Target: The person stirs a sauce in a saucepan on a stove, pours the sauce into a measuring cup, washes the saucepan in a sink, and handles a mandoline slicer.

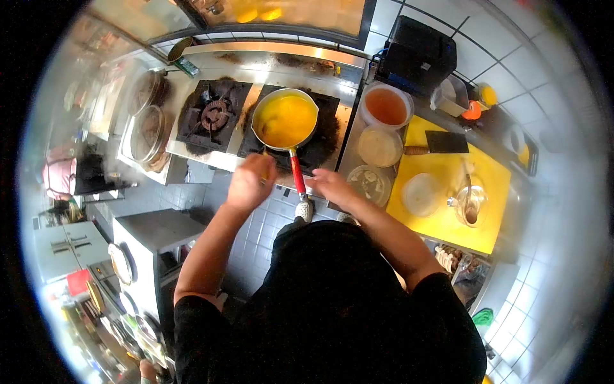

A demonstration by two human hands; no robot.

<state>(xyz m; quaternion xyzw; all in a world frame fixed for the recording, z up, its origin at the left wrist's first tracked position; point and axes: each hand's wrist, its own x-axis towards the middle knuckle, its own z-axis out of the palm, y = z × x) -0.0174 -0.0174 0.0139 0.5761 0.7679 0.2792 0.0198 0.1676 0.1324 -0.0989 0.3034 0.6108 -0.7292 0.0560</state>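
Note:
A saucepan (285, 118) full of yellow liquid sits on the right burner of the stove. Its red handle (297, 173) points toward me. My left hand (252, 180) is closed just left of the handle, near the pan's front rim. A thin piece of something shows at its fingers and seems to reach up to the rim, but I cannot make out what it is. To the right of the handle is my right hand (329, 186), fingers stretched out and holding nothing. Whether its fingertips touch the handle is unclear.
On the left is an unused burner (215, 115). Tubs, one with orange liquid (385, 106), stand right of the stove. A cleaver (446, 142) and a jar (471, 208) lie on the yellow cutting board (409, 221). Another person (61, 174) is at far left.

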